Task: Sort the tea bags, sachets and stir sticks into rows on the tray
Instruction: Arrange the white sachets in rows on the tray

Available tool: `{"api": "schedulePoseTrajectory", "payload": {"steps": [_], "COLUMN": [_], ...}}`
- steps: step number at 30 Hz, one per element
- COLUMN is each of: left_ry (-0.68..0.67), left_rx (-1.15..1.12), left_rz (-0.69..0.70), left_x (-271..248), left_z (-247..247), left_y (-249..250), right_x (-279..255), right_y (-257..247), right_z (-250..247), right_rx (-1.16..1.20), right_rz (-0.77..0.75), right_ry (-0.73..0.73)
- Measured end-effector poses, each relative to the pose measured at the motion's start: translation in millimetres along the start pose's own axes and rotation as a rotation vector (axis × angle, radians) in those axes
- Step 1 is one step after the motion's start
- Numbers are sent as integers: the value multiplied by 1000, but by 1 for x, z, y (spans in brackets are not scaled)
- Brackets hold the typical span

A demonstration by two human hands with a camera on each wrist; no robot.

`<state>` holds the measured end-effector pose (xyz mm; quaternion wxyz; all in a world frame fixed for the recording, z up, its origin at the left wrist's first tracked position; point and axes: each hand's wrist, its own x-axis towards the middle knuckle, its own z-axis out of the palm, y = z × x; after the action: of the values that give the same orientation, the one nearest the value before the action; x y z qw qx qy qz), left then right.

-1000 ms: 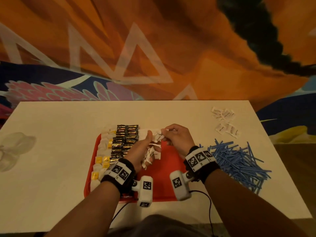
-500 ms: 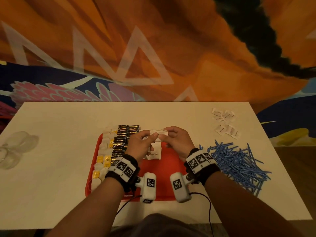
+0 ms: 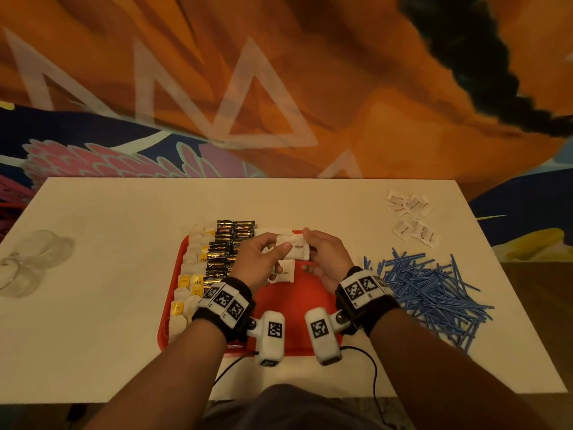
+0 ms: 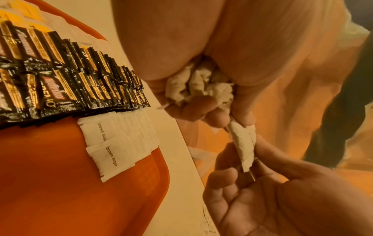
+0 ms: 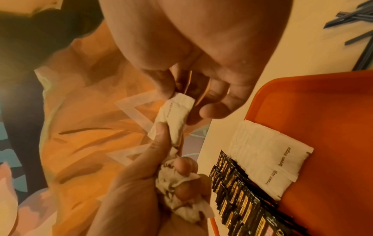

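**Both hands pinching one sugar sachet above the tray's far edge**

While the left hand [image 3: 259, 262] is bunching a crumpled wad of white sachets [image 4: 198, 83] against its palm with curled fingers [image 5: 182, 164], its thumb and forefinger are also pinching one end of a single brown sugar sachet [image 3: 293, 250]. The right hand [image 3: 325, 261] is pinching the other end of that sachet between thumb and fingers [image 5: 217, 110], so the packet is stretching between the two hands, raised over the far part of the red tray [image 3: 291, 308].

Just below the fingers, a short row of sugar sachets [image 4: 121, 140] is lying flat, its far end reaching the tray's far rim. Left of the fingers, black coffee sachets [image 3: 228, 246] are overlapping in rows, and the tea bags [image 3: 190, 283] are lining the left rim beyond them. Nearer than the fingers, the tray floor is showing bare red down to the near rim.

Right of the fingers, off the tray, blue stir sticks [image 3: 431, 290] are heaped on the worktop [image 3: 108, 305], with loose white sachets [image 3: 410, 217] lying farther back towards the far right corner.
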<state>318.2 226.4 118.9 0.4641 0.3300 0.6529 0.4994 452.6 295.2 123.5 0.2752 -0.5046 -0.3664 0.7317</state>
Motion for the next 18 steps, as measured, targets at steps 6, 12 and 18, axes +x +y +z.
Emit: {"api": "schedulePoseTrajectory", "payload": {"steps": [6,12,18], "left_ry": [73,135,257], "left_rx": [-147,-116,26], "left_rz": [-108,-130,-52], "left_x": [3,0,1], "left_z": [0,2,-7], "left_y": [-4,-8,-17], "right_x": [-2,-2,-1], "right_y": [10,16,29], "right_z": [-2,2,0], "right_rx": [-124,5,-175], "right_rz": [-45,22,-40], "right_ry": [-35,-13,-19]}}
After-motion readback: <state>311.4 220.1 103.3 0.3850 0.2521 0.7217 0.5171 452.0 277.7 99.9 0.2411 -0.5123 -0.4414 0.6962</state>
